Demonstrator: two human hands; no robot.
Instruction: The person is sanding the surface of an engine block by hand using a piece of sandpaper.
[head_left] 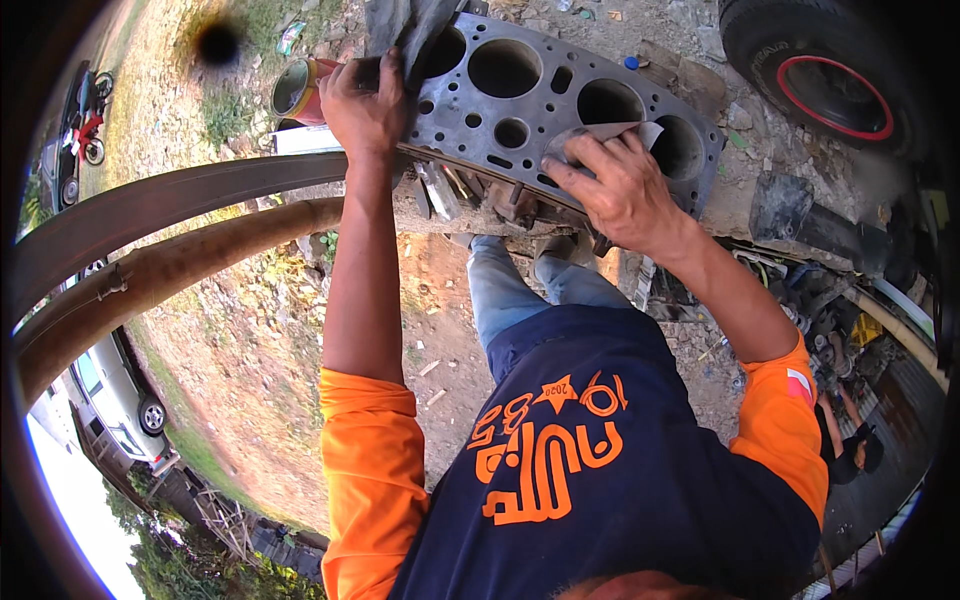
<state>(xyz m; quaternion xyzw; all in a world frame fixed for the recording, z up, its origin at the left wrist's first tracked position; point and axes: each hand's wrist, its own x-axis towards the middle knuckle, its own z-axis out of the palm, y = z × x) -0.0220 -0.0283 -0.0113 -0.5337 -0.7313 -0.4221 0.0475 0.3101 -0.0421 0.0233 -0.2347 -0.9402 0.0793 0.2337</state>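
Observation:
A grey metal engine block [550, 75], with large round bores and many smaller holes in its flat top face, lies across a support in front of me. My right hand [625, 185] presses a thin grey sheet that looks like sandpaper [648, 132] onto that face, between two bores at the right. At the block's left end, my left hand [365, 108] is closed against a dark grey, cloth-like piece [405, 35]. Its fingertips are partly hidden. Below the block's near edge is a clear, bottle-like object [437, 190].
An open red can [298, 90] stands left of the block. A curved metal beam [200, 190] and a rusty pipe [190, 262] cross the left side. A tyre with a red-rimmed wheel [825, 80] lies at upper right. Tools and scrap clutter the right; vehicles stand farther left.

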